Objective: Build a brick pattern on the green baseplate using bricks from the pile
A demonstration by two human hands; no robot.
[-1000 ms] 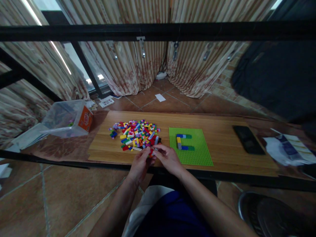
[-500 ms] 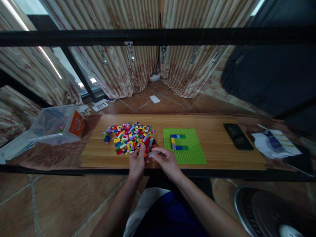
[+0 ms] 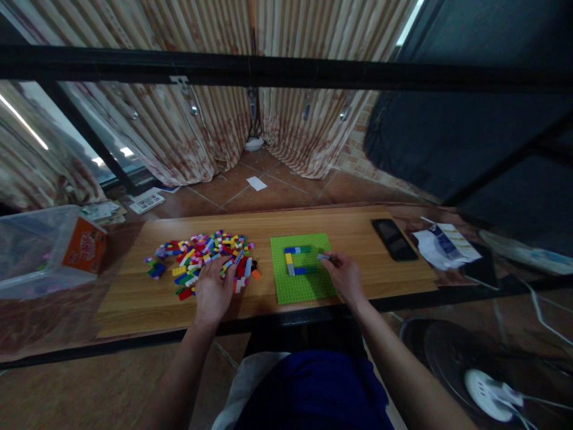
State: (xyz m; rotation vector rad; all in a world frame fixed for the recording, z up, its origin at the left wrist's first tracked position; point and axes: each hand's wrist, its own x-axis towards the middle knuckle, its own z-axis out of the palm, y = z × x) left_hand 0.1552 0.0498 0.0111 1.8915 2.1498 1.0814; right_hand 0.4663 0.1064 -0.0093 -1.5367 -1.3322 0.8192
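My right hand is closed, pinching a small grey brick above the right part of the green baseplate. Attached to the plate is a three-sided outline of bricks in blue, green, yellow and grey, its gap facing right. Over the near side of a heap of loose coloured bricks, my left hand rests with thumb and fingers apart. Bricks show between them, and none is plainly held.
A clear plastic box with an orange label stands at the left. To the right of the plate lie a black phone and a crumpled white wrapper. A dark rail crosses beyond the wooden board.
My hands have come apart. The right moved over the baseplate with the grey brick, while the left went back onto the heap. The view has swung to the right.
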